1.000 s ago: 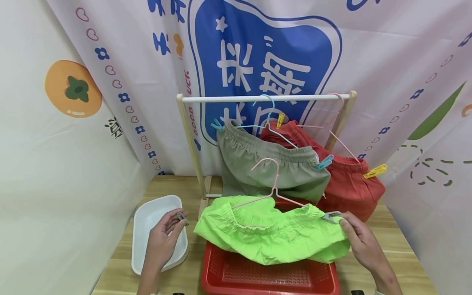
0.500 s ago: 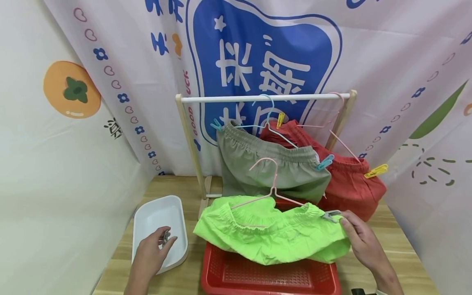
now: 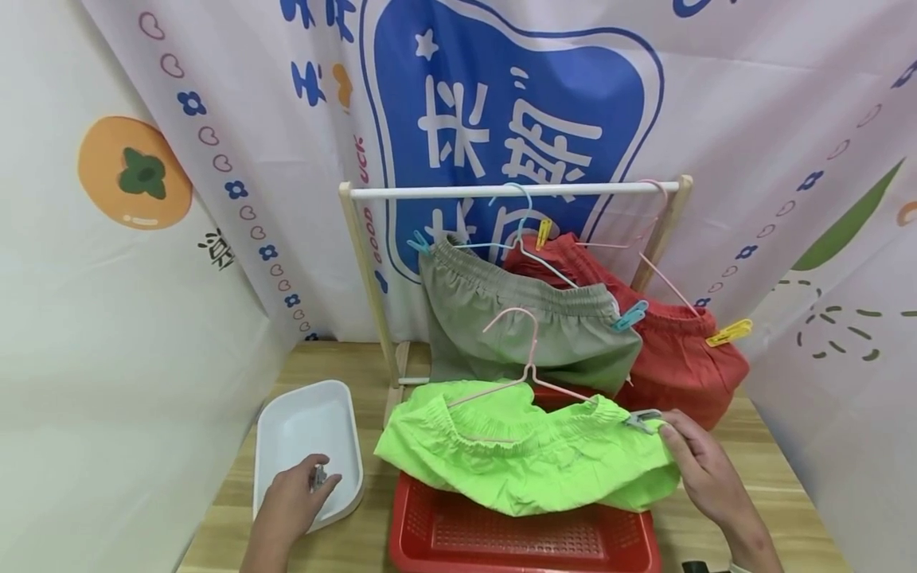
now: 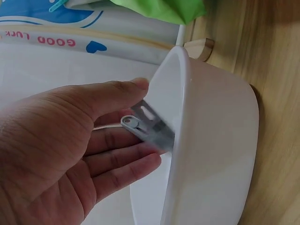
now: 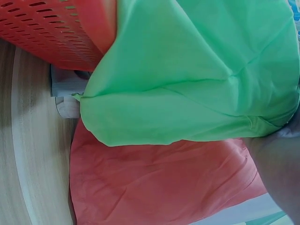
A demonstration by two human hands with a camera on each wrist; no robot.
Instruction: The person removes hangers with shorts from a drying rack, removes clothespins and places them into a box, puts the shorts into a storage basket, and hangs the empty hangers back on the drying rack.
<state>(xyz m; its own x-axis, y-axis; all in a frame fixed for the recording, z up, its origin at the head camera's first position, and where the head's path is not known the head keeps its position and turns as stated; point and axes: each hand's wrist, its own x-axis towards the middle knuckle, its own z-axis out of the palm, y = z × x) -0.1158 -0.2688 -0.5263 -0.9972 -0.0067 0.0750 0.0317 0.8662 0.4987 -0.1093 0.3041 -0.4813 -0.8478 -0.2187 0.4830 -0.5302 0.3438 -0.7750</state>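
Over the white tray (image 3: 351,469), my left hand (image 3: 290,497) holds a grey clothespin (image 4: 152,124) between thumb and fingers; the clothespin is partly blurred in the left wrist view. My right hand (image 3: 705,469) grips the right end of the green shorts (image 3: 530,469), thumb in front. Close to its fingertips, another grey clothespin (image 3: 645,419) is clipped on the waistband. A pink hanger (image 3: 532,362) sits inside that waistband, its hook upright and free of the rail. In the right wrist view, green cloth hides most of the right hand.
Beneath the green shorts stands a red basket (image 3: 523,549). Behind, a wooden rack with a white rail (image 3: 430,192) bears grey shorts (image 3: 530,318) with blue clothespins and red shorts (image 3: 680,358) with yellow ones. A printed curtain (image 3: 716,119) hangs behind the rack.
My left hand has moved left and down, bringing its clothespin from beside the green shorts to over the white tray. My right hand and the green shorts have stayed in place.
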